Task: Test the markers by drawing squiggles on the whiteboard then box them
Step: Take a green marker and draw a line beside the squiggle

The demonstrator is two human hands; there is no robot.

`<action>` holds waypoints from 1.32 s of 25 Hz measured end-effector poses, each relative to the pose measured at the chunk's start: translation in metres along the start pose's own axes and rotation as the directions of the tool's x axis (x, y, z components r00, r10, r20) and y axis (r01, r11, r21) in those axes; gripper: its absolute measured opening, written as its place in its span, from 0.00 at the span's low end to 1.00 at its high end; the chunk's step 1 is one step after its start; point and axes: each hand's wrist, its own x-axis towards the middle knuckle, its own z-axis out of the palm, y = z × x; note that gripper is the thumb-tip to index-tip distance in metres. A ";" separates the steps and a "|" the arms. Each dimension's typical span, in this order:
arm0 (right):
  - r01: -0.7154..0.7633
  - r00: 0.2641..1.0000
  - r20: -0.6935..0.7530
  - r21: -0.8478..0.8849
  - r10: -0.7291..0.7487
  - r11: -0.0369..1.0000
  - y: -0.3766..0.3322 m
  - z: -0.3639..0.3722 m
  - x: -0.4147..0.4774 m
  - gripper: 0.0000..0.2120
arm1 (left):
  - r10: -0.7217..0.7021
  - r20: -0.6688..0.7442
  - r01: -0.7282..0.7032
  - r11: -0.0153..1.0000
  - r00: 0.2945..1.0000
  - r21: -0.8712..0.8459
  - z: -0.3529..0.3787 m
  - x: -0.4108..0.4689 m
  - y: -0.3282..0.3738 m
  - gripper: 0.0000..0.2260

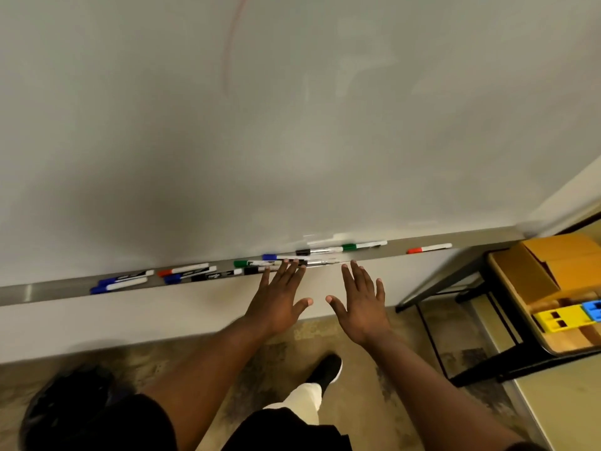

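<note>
Whiteboard (292, 141) mostly bare, with one faint red stroke (231, 43) near its top edge. Tray (48, 291) runs under it. Box (553, 265) on the bench (520, 307), past the tray's right end. Left grip (279, 301) released, fingers straight, tips at the markers (195, 271) mid-tray; can't tell if touching. Right grip (361, 307) released, holding nothing, just off the tray's front edge. Lone red marker (429, 248) near the tray's right end. Step looks like picking a marker to test. Next move: pinch one, uncap it, squiggle.
</note>
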 end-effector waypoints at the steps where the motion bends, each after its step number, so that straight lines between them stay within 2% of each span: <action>1: -0.012 1.000 0.002 -0.002 0.012 1.000 0.009 -0.001 0.009 0.37 | 0.017 0.007 -0.017 1.000 1.000 -0.001 0.003 0.015 0.005 0.34; 9: -0.148 0.984 0.094 -0.014 0.149 0.989 0.086 -0.022 0.075 0.34 | 0.173 0.103 -0.174 0.985 0.979 0.001 0.025 0.136 0.048 0.33; 14: -0.122 0.986 0.117 0.031 0.117 0.992 0.118 -0.033 0.113 0.30 | 0.236 0.168 -0.243 0.970 0.957 0.019 0.034 0.178 0.068 0.33; 19: 0.053 0.989 0.137 0.022 -0.056 0.998 0.143 -0.032 0.146 0.28 | 0.173 0.224 -0.187 0.981 0.959 0.043 0.038 0.199 0.084 0.33; 21: 0.127 0.980 0.154 0.003 -0.126 0.992 0.151 -0.029 0.157 0.30 | 0.125 0.215 -0.132 0.991 0.969 0.018 0.040 0.200 0.092 0.33; 24: 0.198 0.971 0.139 -0.024 -0.192 0.980 0.160 -0.022 0.171 0.26 | 0.039 0.187 -0.036 0.999 0.982 -0.016 0.044 0.198 0.104 0.32; 30: 0.231 0.972 0.067 -0.131 -0.224 0.964 0.175 -0.007 0.181 0.11 | -0.028 0.149 0.026 1.000 0.988 0.016 0.052 0.198 0.122 0.31; 33: 0.206 0.978 0.034 -0.097 -0.204 0.974 0.179 -0.012 0.176 0.12 | -0.071 0.116 0.070 0.997 0.991 0.017 0.049 0.193 0.129 0.31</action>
